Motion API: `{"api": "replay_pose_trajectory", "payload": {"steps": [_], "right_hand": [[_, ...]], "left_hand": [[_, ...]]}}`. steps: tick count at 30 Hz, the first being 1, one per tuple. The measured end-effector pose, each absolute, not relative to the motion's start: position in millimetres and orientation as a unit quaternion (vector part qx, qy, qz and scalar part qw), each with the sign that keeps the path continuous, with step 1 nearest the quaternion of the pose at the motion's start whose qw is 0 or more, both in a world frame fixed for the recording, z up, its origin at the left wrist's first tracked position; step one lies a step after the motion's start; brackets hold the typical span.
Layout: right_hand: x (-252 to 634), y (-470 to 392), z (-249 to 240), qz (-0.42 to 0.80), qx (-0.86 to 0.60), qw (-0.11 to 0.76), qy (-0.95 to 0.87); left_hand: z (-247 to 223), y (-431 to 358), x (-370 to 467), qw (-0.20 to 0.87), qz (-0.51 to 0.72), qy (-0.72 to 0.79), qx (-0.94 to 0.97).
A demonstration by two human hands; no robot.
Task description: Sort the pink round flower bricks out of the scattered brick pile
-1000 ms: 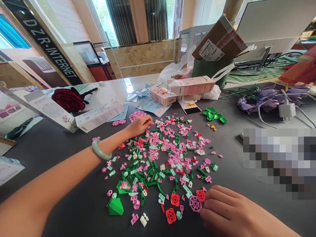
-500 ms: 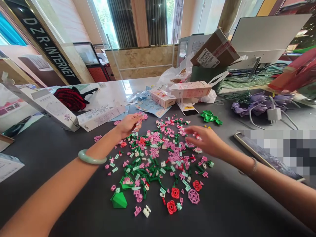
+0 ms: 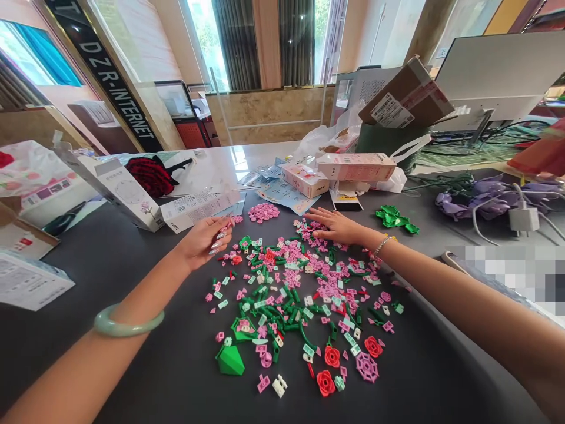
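Observation:
Small toy building bricks (image 3: 291, 253) lie in a loose heap on the dark table, mostly pink, green, pale mint and red. My left hand (image 3: 205, 240) is closed, fingertips pinched at the heap's far left edge, beside a few pink pieces (image 3: 237, 219). Whatever it pinches is too small or hidden to make out. Flat over the far side of the heap, my right hand (image 3: 333, 227) has its fingers stretched out and touches pink pieces. A separate round pile of pink flower pieces (image 3: 263, 212) sits between the hands. Red rose pieces (image 3: 325, 383) and a green pointed piece (image 3: 230, 360) lie nearest me.
White boxes (image 3: 132, 191) stand at the left. Behind the heap are a blue printed sheet (image 3: 282, 194) and pink-and-white boxes (image 3: 356, 167). Green leaf pieces (image 3: 394, 218), purple flowers (image 3: 468, 197), a white charger (image 3: 524, 218) and a phone (image 3: 454, 262) are to the right.
The view has turned slightly left. My left hand has drawn back left and toward me, uncovering the pink pile. My right hand has moved left and farther out, onto the heap's far pieces.

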State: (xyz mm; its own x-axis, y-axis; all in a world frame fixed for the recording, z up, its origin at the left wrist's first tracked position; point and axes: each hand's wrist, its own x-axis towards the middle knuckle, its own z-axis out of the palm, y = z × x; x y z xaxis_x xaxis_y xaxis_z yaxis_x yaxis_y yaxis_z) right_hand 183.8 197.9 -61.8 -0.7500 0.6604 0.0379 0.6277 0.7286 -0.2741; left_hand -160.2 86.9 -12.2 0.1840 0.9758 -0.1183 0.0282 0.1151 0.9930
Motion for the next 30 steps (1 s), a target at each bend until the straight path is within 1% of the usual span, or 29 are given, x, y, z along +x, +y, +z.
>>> {"api": "replay_pose_trajectory", "payload": {"steps": [12, 20, 30], "right_hand": [[146, 182, -58, 0.110, -0.256, 0.026, -0.960], [146, 139, -54, 0.123, -0.182, 0.019, -0.975], [158, 93, -50, 0.157, -0.133, 0.008, -0.979]], "left_hand": [[-12, 90, -157, 0.594, 0.413, 0.480, 0.496], [-14, 89, -155, 0.598, 0.413, 0.481, 0.491], [-10, 85, -144, 0.615, 0.423, 0.472, 0.470]]}}
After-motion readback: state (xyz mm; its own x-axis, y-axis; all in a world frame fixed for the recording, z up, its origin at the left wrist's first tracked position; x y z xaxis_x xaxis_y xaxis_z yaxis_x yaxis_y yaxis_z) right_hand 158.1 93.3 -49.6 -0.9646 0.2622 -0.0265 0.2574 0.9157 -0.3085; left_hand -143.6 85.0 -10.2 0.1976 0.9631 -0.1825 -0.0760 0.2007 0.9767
